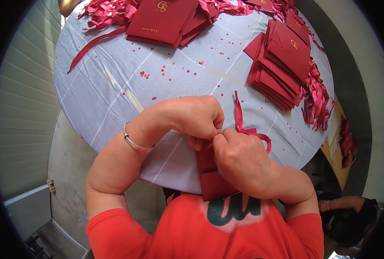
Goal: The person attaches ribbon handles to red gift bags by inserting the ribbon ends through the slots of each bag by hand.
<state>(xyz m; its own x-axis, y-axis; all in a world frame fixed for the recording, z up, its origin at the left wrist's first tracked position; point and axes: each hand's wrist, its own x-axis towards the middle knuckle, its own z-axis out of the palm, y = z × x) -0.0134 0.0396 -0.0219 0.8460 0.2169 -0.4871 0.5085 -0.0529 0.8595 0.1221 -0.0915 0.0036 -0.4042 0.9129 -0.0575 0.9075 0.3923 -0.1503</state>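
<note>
A dark red paper bag (218, 185) lies at the near edge of the round table, its lower end against my red shirt. My left hand (200, 117) arches over its top, fingers closed in a pinch. Against it, fingertip to fingertip, my right hand (244, 162) is closed too and covers the bag's right side. What the fingertips pinch is hidden between them. A red satin ribbon (238, 113) stands out beyond the right hand, and a loop of ribbon (267, 142) curves out at that hand's right.
Stacked red bags (282, 64) lie at the right, beside heaped ribbons (316, 97). More bags (161, 19) and ribbons (110, 15) lie at the far side. Small red paper dots (144, 74) dot the pale tablecloth (101, 99). Another person's arm (343, 203) shows at lower right.
</note>
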